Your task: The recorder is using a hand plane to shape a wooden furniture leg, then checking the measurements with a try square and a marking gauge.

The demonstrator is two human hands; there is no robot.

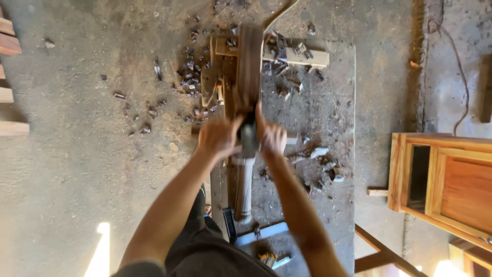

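A long dark wooden plank point(249, 66) stands on edge and runs away from me over a rough wooden block point(225, 72). Both my hands grip a dark tool point(249, 137) at the plank's near end. My left hand point(219, 136) holds its left side, and my right hand point(271, 138) holds its right side. The hands and tool are blurred, so the tool's kind is unclear. Below the hands a pale turned wooden piece point(245, 184) points toward me.
Dark wood chips point(192, 72) litter the dusty concrete floor point(82, 154) around the block. A light plank point(302, 55) lies across at the back. A wooden cabinet frame point(441, 179) stands at right. Boards point(10, 92) lie at the left edge. Flat tools point(261, 233) lie near my legs.
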